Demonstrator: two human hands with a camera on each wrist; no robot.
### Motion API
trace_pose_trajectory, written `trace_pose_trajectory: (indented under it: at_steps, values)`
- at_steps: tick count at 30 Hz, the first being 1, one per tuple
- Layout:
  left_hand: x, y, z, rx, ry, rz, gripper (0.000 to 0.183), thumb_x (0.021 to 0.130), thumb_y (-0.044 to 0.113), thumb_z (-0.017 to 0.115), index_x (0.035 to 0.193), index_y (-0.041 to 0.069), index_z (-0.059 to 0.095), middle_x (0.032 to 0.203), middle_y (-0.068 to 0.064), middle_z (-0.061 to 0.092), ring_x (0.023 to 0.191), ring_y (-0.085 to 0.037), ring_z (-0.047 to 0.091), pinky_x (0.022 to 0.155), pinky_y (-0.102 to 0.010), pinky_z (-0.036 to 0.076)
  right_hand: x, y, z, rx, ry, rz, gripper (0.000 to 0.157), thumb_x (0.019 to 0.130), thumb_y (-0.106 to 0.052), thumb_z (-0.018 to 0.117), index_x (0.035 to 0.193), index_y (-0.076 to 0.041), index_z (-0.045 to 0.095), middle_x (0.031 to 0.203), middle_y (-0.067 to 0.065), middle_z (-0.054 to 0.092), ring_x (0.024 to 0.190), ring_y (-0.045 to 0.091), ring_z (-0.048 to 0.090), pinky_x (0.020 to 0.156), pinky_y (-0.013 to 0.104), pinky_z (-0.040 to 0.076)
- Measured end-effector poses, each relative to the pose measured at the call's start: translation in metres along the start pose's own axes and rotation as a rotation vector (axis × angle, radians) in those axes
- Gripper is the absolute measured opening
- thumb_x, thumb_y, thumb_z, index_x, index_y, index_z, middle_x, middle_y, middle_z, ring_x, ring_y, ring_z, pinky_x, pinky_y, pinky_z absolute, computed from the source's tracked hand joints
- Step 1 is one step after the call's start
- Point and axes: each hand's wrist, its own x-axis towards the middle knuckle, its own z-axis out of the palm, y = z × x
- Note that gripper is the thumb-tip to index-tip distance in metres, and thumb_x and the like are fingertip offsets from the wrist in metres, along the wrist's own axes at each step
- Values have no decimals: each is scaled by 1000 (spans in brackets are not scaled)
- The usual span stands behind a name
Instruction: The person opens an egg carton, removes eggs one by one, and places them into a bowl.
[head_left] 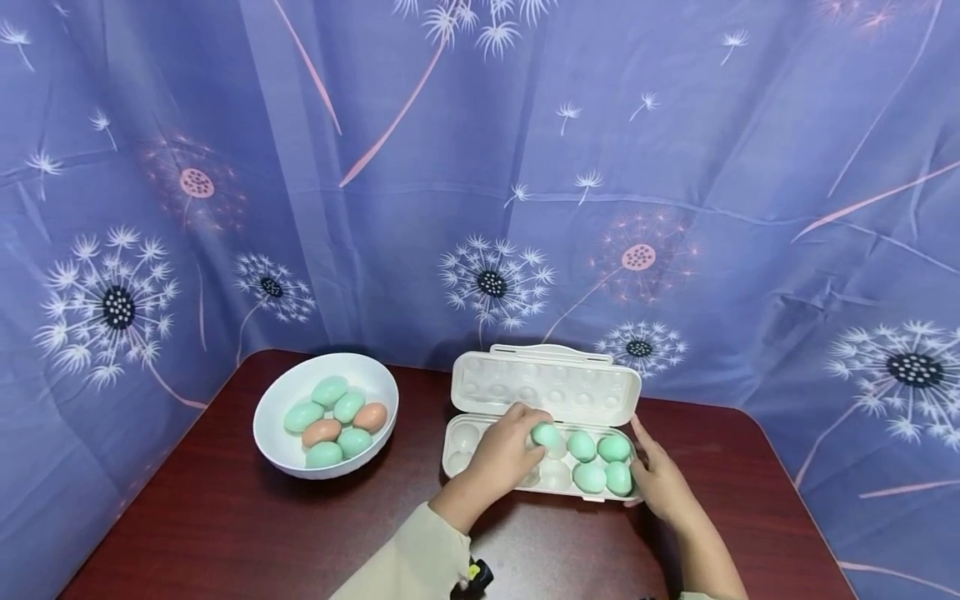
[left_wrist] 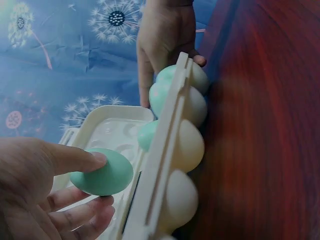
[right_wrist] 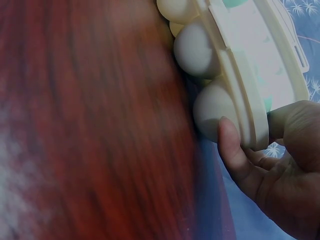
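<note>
In the head view, my left hand (head_left: 501, 450) pinches a pale green egg (head_left: 545, 434) over the middle of a white plastic egg box (head_left: 480, 496). The left wrist view shows the thumb on top of that egg (left_wrist: 111, 174) and the other fingers beneath it. Several green eggs (head_left: 589, 477) sit in the cups at the box's right end. My right hand (head_left: 662, 483) holds that end. Its thumb (right_wrist: 228, 135) lies against the outside of an end cup, as the right wrist view shows. The lid (head_left: 547, 387) stands raised at the back.
Left of the box stands a white bowl (head_left: 270, 425) with several green eggs and two orange-brown ones (head_left: 321, 432). Both containers rest on a dark red wooden table (head_left: 360, 517). A blue curtain with dandelion prints (head_left: 420, 250) hangs behind the table.
</note>
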Motion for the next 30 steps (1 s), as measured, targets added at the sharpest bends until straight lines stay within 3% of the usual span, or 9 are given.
trace_pose_trajectory:
  at_steps: [9,17,24,30]
  values:
    - [-8,-3,-20,-42,76,-21,40,83,14,81,120,18,69,115,-1,64,95,-19,69,83,-33,56,1,1,1,-17,2,12,75,99,3,37,164,-24,8,143,33,40,88,27,66,54,39,60]
    - [-15,-5,-39,-18,122,-42,39,83,14,82,120,17,69,116,-3,64,94,-22,71,82,-37,58,1,-1,2,-3,-2,-1,75,100,4,38,164,-21,9,143,35,41,80,23,67,54,38,60]
    - [-22,-14,-55,10,164,-25,40,82,13,83,119,16,68,114,-4,63,88,-24,70,77,-37,58,-2,-2,1,-8,-7,7,75,101,4,38,164,-20,7,143,35,41,81,24,67,54,38,60]
    - [-27,-21,-71,3,186,-65,41,84,13,81,122,18,67,120,-4,62,87,-23,69,76,-35,57,-3,-1,0,15,-9,-7,75,101,5,38,164,-18,7,142,37,41,81,26,68,54,39,60]
